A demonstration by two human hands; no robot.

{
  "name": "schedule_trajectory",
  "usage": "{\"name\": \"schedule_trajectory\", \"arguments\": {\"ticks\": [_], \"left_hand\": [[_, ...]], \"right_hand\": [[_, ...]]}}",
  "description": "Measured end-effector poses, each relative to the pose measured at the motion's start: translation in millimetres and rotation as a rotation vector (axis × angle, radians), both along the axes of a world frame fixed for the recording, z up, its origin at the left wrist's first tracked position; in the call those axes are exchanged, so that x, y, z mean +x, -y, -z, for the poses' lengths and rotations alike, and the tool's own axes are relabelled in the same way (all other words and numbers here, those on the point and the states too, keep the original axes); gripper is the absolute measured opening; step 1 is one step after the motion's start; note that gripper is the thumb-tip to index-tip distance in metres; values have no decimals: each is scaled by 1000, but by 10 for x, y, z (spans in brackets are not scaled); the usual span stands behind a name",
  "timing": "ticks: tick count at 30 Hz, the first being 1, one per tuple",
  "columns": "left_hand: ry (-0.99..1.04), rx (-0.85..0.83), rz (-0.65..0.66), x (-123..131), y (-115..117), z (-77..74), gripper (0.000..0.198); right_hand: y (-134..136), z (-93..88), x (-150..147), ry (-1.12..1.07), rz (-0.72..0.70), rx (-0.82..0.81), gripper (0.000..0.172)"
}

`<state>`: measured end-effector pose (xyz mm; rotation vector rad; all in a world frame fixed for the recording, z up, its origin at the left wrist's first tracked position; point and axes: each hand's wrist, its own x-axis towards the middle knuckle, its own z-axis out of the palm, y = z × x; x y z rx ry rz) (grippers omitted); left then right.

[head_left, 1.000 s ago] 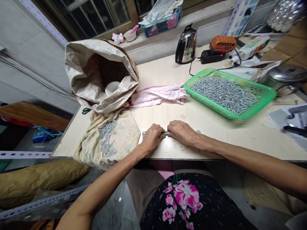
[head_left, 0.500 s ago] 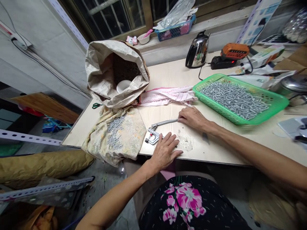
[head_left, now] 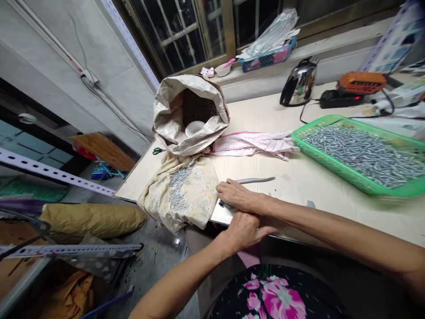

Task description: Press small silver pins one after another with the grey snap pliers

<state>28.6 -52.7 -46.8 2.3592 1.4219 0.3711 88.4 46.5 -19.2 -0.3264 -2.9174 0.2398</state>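
A metal hand-lever tool with a long grey handle (head_left: 257, 180) lies near the table's front edge, its head mostly covered by my hands. My left hand (head_left: 243, 229) is closed at the tool's near side, thumb sticking out to the right and fingertips hidden. Over the tool's head bends my right hand (head_left: 236, 195), fingers curled down; whatever is between them is hidden. Just left of it, a yellowish patterned cloth (head_left: 202, 177) bears a heap of small metal pins (head_left: 179, 190). Many longer silvery pins (head_left: 361, 153) fill a green plastic basket (head_left: 335, 170) at right.
An open sack (head_left: 166, 117) with a white bowl (head_left: 195, 128) inside stands behind the cloth. Beside it are green-handled scissors (head_left: 158, 151) and a pink-white towel (head_left: 254, 144). A kettle (head_left: 299, 82) and an orange battery (head_left: 361, 83) on a charger stand at the back right.
My right hand has left the handle's end and moved left onto the tool's head. The left hand's fingers have drawn in from lying flat. The view has shifted, moving the scene rightward.
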Motion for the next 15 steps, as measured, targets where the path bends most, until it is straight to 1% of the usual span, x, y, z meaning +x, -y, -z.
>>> {"name": "schedule_trajectory", "arguments": {"ticks": [2,4,6,7,8,9,11,12,13,14,15], "left_hand": [[2,2,12,6,13,-5,58],[32,60,59,-13,19,-15,58],[58,134,99,-100,7,-33,52],[65,171,88,-185,-10,-50,46],[65,208,42,-303,-36,-74,39],[54,246,-39,-452,-73,-106,33],[-11,311,-286,-830,-173,-190,27],[-77,329,-409,-1040,-232,-236,25],[-163,331,-502,-1249,-291,-277,24],[-251,323,-579,-1446,-346,-310,24],[-335,294,-620,-1621,-395,-332,23]], "right_hand": [[2,-64,11,-46,-3,-34,16],[-2,-195,95,-125,43,-74,14],[-49,-363,303,-244,134,-53,18],[-102,-447,468,-309,192,-17,20],[-178,-524,677,-375,266,24,23],[-277,-587,926,-448,366,76,24],[-517,-656,1497,-515,553,208,26],[-637,-656,1787,-518,627,271,32],[-741,-633,2052,-476,692,319,40],[-816,-592,2273,-467,717,356,45],[-850,-535,2433,-520,708,299,41]]}}
